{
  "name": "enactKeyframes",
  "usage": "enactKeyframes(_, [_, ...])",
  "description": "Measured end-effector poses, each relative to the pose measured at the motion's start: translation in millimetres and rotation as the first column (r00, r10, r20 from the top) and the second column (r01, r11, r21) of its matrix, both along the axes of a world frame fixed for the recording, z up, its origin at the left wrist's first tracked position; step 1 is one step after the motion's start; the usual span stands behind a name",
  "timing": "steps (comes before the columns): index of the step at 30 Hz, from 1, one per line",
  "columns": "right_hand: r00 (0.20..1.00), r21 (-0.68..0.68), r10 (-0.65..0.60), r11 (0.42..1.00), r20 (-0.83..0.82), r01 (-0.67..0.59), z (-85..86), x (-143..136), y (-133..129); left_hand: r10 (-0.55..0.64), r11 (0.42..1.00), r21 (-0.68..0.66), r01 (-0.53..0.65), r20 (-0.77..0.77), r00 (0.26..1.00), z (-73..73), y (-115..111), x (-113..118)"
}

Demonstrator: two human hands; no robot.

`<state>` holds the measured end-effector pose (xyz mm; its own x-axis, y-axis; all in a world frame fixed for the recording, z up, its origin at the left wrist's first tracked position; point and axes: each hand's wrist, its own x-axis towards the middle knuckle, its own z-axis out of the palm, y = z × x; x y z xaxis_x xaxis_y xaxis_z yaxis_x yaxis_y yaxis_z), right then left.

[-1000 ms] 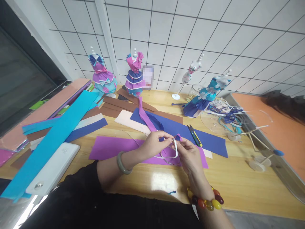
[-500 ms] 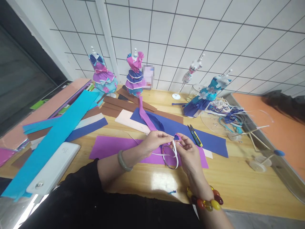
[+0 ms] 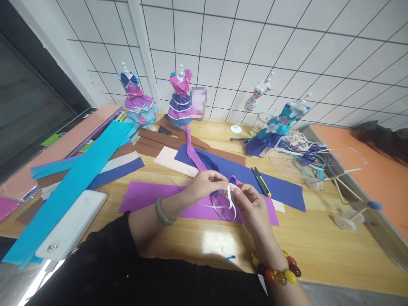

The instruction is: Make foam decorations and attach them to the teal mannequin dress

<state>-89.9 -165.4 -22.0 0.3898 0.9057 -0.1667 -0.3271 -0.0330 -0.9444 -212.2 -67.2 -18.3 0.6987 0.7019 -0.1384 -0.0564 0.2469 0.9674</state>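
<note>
A thin roll of narrow white tape hangs below my hands, its printed inner ring showing. My left hand is closed, with thumb and forefinger pinching the white tape near its upper end. Close on the right, my right hand pinches the same strip between thumb and fingers. A small pleated purple and blue paper piece shows just above the fingertips; what holds it is partly hidden. Beneath both hands lies a purple crepe paper sheet on the wooden table.
Yellow-and-black thread snips lie on a dark blue paper strip to the right. A white power bank and a turquoise strip are at left. Dressed miniature mannequins, including one in layered skirts, stand along the wall.
Both hands have shifted slightly left with the tape roll. My right fingers now pinch the white strip, and the pleated paper shows behind the fingertips rather than in front.
</note>
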Motion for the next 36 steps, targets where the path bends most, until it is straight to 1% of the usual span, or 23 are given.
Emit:
enactKeyframes(1, [0.999, -0.016, 0.015, 1.000, 0.033, -0.015, 0.0, 0, 0, 0.006, 1.000, 0.022, -0.006, -0.010, 1.000, 0.2, 0, 0])
enactKeyframes(3, [0.981, -0.037, 0.032, 0.999, 0.190, -0.026, 0.1, 1, -1, 0.028, 0.995, 0.095, -0.024, -0.046, 0.999, -0.2, 0, 0])
enactKeyframes(5, [0.926, -0.031, 0.027, 0.999, 0.377, -0.016, 0.6, 1, 0, 0.057, 0.985, 0.165, -0.043, -0.079, 0.995, -1.6, -1, 0])
enactKeyframes(6, [0.896, -0.021, 0.023, 1.000, 0.443, -0.016, 0.8, 1, 0, 0.059, 0.982, 0.185, -0.042, -0.085, 0.995, -2.3, 0, 0])
enactKeyframes(8, [0.866, -0.009, 0.033, 0.999, 0.499, -0.033, 1.0, 1, 1, 0.045, 0.983, 0.181, -0.031, -0.071, 0.996, -3.0, 1, 0])
enactKeyframes(13, [0.884, -0.029, 0.056, 0.998, 0.463, -0.048, -0.2, 2, -1, -0.023, 0.999, 0.037, 0.022, 0.029, 0.999, 1.4, 6, 0])
enactKeyframes(18, [0.923, -0.070, 0.104, 0.994, 0.371, -0.084, -2.8, 3, -5, -0.011, 0.999, -0.049, 0.012, 0.008, 1.000, 8.7, 7, -1])
enactKeyframes(22, [0.926, -0.134, 0.143, 0.986, 0.349, -0.101, -4.5, 3, -5, -0.048, 0.995, -0.089, 0.048, -0.001, 0.999, 9.2, 8, -2])
enactKeyframes(24, [0.923, -0.150, 0.166, 0.981, 0.348, -0.120, -4.9, 2, -4, -0.050, 0.996, -0.075, 0.049, -0.015, 0.999, 8.2, 9, -3])
enactKeyframes(29, [0.879, -0.121, 0.180, 0.983, 0.442, -0.140, -3.9, -2, -6, -0.029, 0.999, 0.028, 0.030, -0.032, 0.999, 1.5, 9, -4])
enactKeyframes(32, [0.870, -0.103, 0.183, 0.983, 0.457, -0.153, -3.3, 7, -6, -0.017, 0.998, 0.063, 0.019, -0.032, 0.999, -3.8, 10, -4])
enactKeyframes(33, [0.856, -0.092, 0.158, 0.987, 0.493, -0.129, -3.8, 15, -6, -0.017, 0.998, 0.065, 0.019, -0.033, 0.999, -5.1, 10, -4])
enactKeyframes(34, [0.824, -0.083, 0.116, 0.993, 0.554, -0.084, -4.9, 25, -5, -0.021, 0.998, 0.065, 0.023, -0.034, 0.999, -6.0, 10, -3])
enactKeyframes(35, [0.760, -0.062, 0.037, 0.998, 0.648, 0.005, -6.7, 38, -3, -0.026, 0.997, 0.070, 0.028, -0.039, 0.999, -6.4, 10, -3])
enactKeyframes(36, [0.643, -0.041, -0.040, 0.993, 0.765, 0.111, -9.0, 51, 0, -0.027, 0.996, 0.082, 0.031, -0.047, 0.999, -6.4, 9, -3])
